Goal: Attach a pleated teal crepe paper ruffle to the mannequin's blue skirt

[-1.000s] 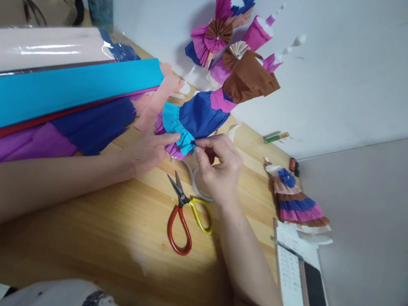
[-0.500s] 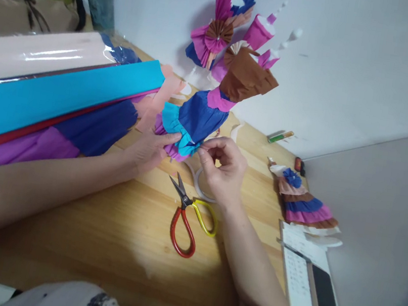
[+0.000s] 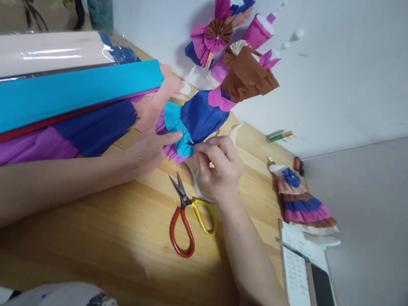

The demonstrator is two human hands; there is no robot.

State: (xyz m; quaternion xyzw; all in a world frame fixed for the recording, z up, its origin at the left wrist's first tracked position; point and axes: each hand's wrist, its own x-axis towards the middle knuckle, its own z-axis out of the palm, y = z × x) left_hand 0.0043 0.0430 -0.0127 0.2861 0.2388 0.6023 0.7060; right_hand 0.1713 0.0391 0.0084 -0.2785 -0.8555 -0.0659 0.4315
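A crepe-paper doll dress (image 3: pixel 204 114) with brown, pink, blue, turquoise and purple layers is held tilted above the wooden table (image 3: pixel 108 230). My left hand (image 3: pixel 148 151) cups its lower purple and turquoise frill from the left, thumb on top. My right hand (image 3: pixel 219 168) pinches the turquoise frill's edge with fingers pressed together. Under my right hand lies a white tape ring (image 3: pixel 198 189), partly hidden. Red-and-yellow-handled scissors (image 3: pixel 189 214) lie just below it.
Rolls of crepe paper, turquoise (image 3: pixel 55 92), pale pink (image 3: pixel 35 53), blue and purple, lie along the left. More paper dresses and fans (image 3: pixel 222 28) lean on the white wall. A finished small dress (image 3: pixel 301 204) lies at right, beside a white sheet and dark device (image 3: pixel 315 292). A green marker (image 3: pixel 279 136) sits by the wall.
My right hand's fingers have closed back onto the turquoise frill after briefly loosening. The dress and my left hand have hardly moved.
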